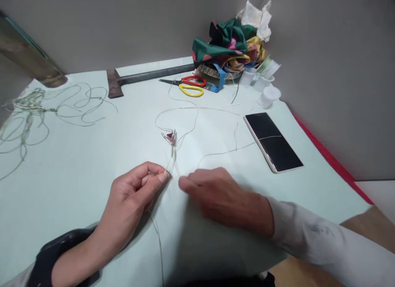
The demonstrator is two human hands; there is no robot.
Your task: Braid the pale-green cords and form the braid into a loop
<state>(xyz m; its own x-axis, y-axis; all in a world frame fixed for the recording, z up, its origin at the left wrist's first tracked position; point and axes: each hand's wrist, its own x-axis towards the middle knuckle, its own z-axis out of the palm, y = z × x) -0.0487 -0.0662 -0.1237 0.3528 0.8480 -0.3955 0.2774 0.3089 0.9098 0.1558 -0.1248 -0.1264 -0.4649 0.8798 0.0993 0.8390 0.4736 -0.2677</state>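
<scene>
My left hand [138, 196] pinches a thin pale cord [168, 165] between thumb and forefinger. Just to its right, my right hand [219, 192] is closed on another strand of thin cord [177, 168]; its fingertips are partly hidden and slightly blurred. Both strands run up to a short knotted greenish section [172, 151]. Above that sits a small dark red piece [170, 136] flanked by silvery metal pins, which look like safety pins. Loose cord ends curl over the table beyond it, and one strand hangs below my left hand toward the near edge.
A phone [273, 142] lies at right with a strand across it. Behind are scissors [191, 86] with red and yellow handles, a rusty-headed hammer-like tool [115, 84], white thread spools [269, 96] and bundled colourful cloth [231, 42]. Tangled green cord [31, 103] spreads at left.
</scene>
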